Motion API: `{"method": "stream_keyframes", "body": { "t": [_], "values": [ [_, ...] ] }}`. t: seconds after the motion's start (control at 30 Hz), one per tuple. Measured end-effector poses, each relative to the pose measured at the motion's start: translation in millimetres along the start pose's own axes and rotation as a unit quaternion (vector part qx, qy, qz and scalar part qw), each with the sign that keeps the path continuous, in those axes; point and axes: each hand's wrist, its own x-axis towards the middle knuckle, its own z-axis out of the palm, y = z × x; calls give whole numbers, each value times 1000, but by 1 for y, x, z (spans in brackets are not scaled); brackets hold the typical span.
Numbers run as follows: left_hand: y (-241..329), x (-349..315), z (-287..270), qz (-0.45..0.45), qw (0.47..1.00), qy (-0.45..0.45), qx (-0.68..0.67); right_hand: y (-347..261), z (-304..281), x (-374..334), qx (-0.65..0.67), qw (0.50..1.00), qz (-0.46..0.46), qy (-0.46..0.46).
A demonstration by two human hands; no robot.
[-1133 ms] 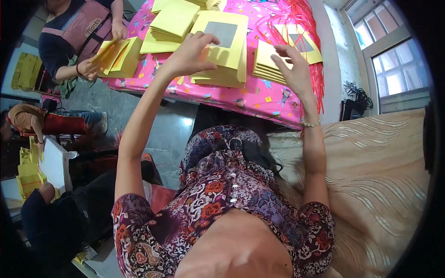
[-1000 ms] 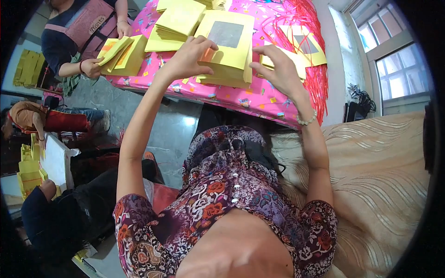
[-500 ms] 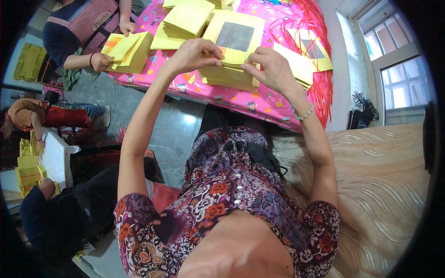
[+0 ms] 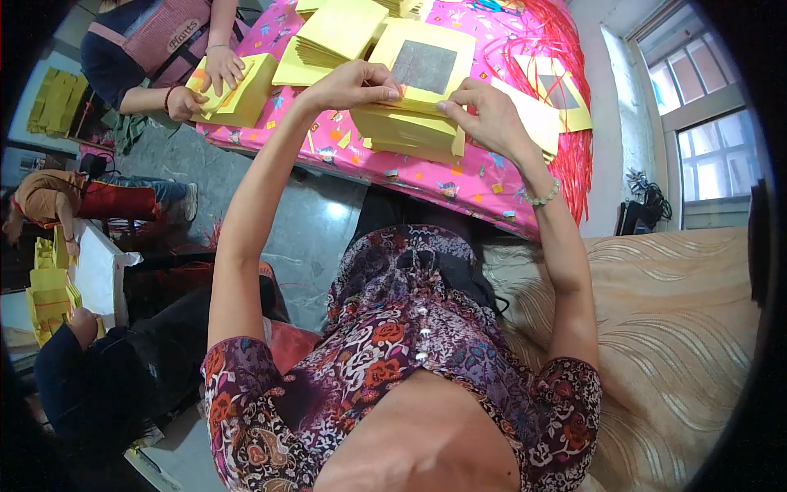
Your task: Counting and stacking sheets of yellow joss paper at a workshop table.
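Both my hands are at the near edge of a yellow paper sheet with a dark grey rectangle on it. It lies on a thick stack of yellow paper on the pink-covered table. My left hand pinches the left part of that edge, thumb against fingers. My right hand, fingers bent and thumb pressed in, grips the right part. Between them the edge is raised in a narrow strip. A green bead bracelet circles my right wrist.
Folded yellow papers are piled behind my left hand. More yellow sheets and red plastic strands lie to the right. At the left a co-worker's hand presses yellow paper on another stack. A beige sofa is beside me.
The sheet's near edge has been turned up into a strip between my hands. The co-worker's hand has gone from holding up papers to lying flat on them.
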Motion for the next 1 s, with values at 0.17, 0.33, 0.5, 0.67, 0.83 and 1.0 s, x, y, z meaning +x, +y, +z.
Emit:
{"method": "stream_keyframes", "body": {
  "t": [0.17,0.33,0.5,0.67,0.83,1.0],
  "values": [
    [-2,0,1,-10,1000,2,-21,1,2,0,7,1000,0,13],
    [-2,0,2,1,1000,8,-20,5,6,0,-16,998,-43,33],
    [7,-4,-1,-5,999,0,-36,8,13,-2,-108,977,-137,124],
    [16,-12,-25,16,996,-10,90,13,2,6,-48,991,-73,99],
    [-12,-3,-31,-45,997,51,32,23,-4,15,59,994,-39,80],
    [-20,18,-26,-64,982,156,84,25,-13,10,193,981,-20,7]
  ]
}}
